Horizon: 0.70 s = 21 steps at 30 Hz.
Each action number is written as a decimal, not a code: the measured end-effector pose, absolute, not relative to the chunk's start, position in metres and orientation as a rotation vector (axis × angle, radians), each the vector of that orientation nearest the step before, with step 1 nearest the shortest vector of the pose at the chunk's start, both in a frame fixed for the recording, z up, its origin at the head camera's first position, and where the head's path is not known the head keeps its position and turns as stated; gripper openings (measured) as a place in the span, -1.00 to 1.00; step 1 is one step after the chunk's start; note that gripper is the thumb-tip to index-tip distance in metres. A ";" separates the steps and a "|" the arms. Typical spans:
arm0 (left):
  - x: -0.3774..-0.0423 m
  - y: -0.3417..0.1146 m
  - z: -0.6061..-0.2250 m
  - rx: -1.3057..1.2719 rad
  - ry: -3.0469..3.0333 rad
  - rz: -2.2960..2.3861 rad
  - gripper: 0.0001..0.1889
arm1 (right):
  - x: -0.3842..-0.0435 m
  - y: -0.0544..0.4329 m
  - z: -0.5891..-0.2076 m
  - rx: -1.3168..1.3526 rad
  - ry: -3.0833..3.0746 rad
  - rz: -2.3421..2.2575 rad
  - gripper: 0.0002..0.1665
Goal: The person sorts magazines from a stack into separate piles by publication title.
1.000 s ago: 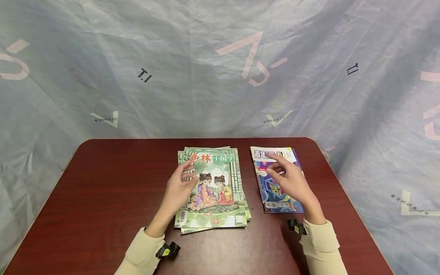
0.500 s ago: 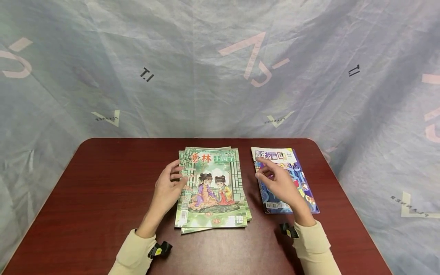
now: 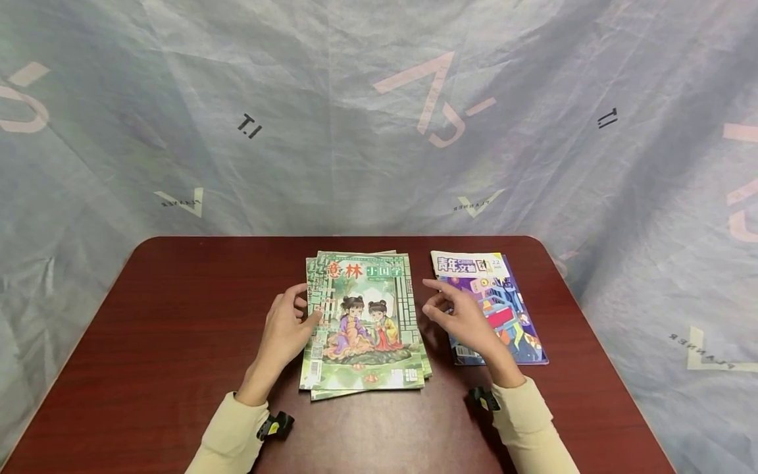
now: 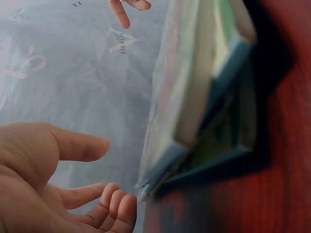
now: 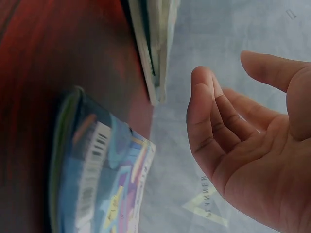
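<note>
A stack of green magazines [image 3: 370,313] lies slightly fanned on the table, its top cover showing two cartoon figures. My left hand [image 3: 286,334] is at the stack's left edge, thumb apart from the loosely bent fingers. In the left wrist view the fingertips [image 4: 127,206] are close to the stack's corner; whether they touch it I cannot tell. Over the left side of a blue-purple magazine pile [image 3: 524,329] hovers my right hand [image 3: 464,320], its fingers pointing toward the green stack. It holds nothing, as the right wrist view shows with a gap between thumb and fingers.
A dark red wooden table [image 3: 177,329] carries both piles, with a strip of tabletop between them. Behind it and along the sides hangs a grey printed cloth [image 3: 331,131]. Black cameras are strapped at both wrists.
My left hand has shifted left, from above the green cover to the stack's left edge. My right hand has moved left, uncovering more of the purple magazine. Both piles stay put.
</note>
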<state>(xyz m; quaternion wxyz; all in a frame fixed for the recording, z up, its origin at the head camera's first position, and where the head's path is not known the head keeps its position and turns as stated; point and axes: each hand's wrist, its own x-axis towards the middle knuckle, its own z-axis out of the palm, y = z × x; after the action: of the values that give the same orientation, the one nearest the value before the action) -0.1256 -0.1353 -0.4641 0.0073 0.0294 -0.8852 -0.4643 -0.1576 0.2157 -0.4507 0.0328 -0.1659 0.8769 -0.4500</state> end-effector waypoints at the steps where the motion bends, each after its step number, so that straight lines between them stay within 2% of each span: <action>1: -0.126 -0.136 -0.465 0.092 -2.784 -1.446 -0.33 | -0.158 0.215 -0.452 -0.507 2.690 -1.383 -0.37; 21: -0.127 -0.141 -0.478 0.053 -2.825 -1.525 -0.41 | -0.159 0.204 -0.470 -0.511 2.611 -1.344 -0.32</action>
<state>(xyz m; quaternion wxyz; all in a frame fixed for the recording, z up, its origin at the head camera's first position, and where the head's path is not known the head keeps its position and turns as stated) -0.1273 -0.1409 -0.4783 -0.0347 0.0166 -0.8794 -0.4746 -0.1587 0.2035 -0.4703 0.0805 -0.1708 0.8731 -0.4495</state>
